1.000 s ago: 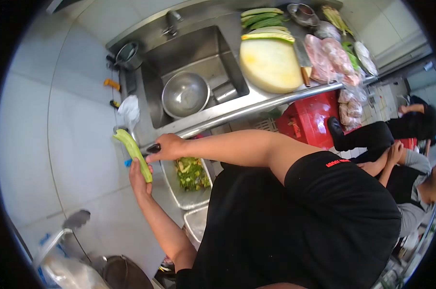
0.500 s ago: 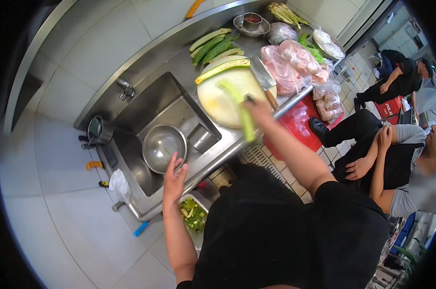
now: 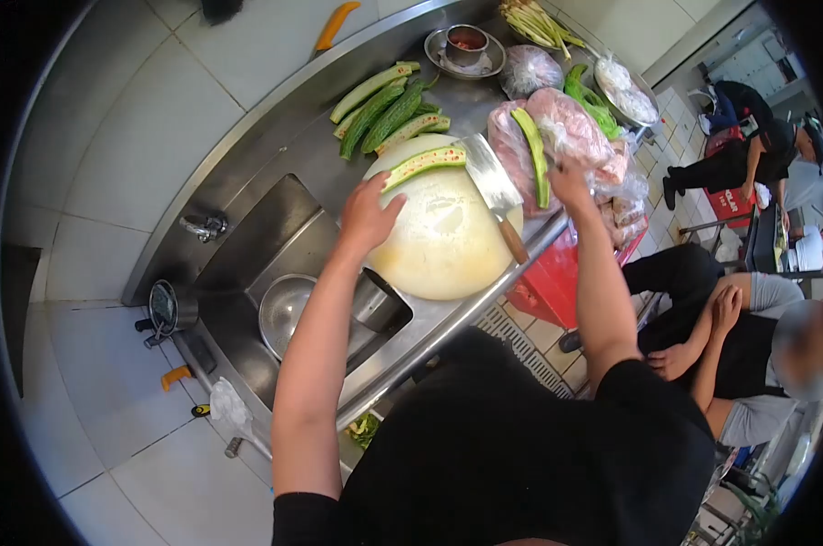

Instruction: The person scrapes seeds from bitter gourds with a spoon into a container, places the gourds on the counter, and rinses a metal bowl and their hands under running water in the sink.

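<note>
A long halved bitter gourd (image 3: 427, 164) with red seeds lies cut side up across the round white cutting board (image 3: 439, 246). My left hand (image 3: 368, 217) is at its left end, thumb and fingers apart. My right hand (image 3: 570, 185) is over the board's right side, near plastic-bagged pink meat, its fingers curled; what they hold, if anything, is hidden. Just left of those fingers a hollowed gourd half (image 3: 532, 156) rests on the bag. A cleaver (image 3: 493, 177) lies on the board's right edge, its wooden handle towards me.
More gourds (image 3: 398, 118), whole and halved, lie behind the board. Left of it is a sink with a steel bowl (image 3: 288, 314) and a steel container (image 3: 375, 300). A seasoning cup (image 3: 466, 44) stands in a dish at the back. People are to the right, one seated close by.
My left hand has moved up from the sink to the gourd on the board. My right hand has moved right, and the green gourd half it held now lies on the bagged meat.
</note>
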